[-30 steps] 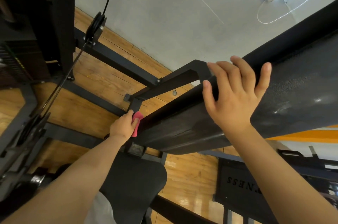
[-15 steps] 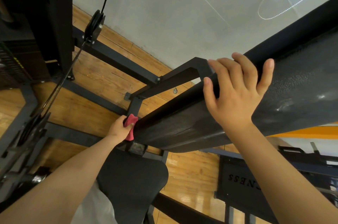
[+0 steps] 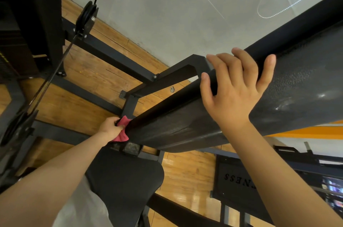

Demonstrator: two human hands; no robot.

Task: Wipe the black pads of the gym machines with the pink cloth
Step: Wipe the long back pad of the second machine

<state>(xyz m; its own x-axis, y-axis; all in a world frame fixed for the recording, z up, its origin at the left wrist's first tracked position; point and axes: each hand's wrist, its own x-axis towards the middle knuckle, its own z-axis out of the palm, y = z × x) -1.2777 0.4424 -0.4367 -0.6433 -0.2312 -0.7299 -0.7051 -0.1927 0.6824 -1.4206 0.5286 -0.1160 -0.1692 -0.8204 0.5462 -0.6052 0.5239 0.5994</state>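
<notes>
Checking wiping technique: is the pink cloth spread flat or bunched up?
Bunched: left hand grips the cloth crumpled against the pad.

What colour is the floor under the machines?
The floor is warm orange-brown wood planking, seen best in the head view.

Pink cloth (image 3: 121, 135) half hidden — pad (image 3: 185, 130) cropped right.

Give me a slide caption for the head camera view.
Left hand holds the pink cloth against the black pad at its lower end; right hand grips its top edge.
</notes>
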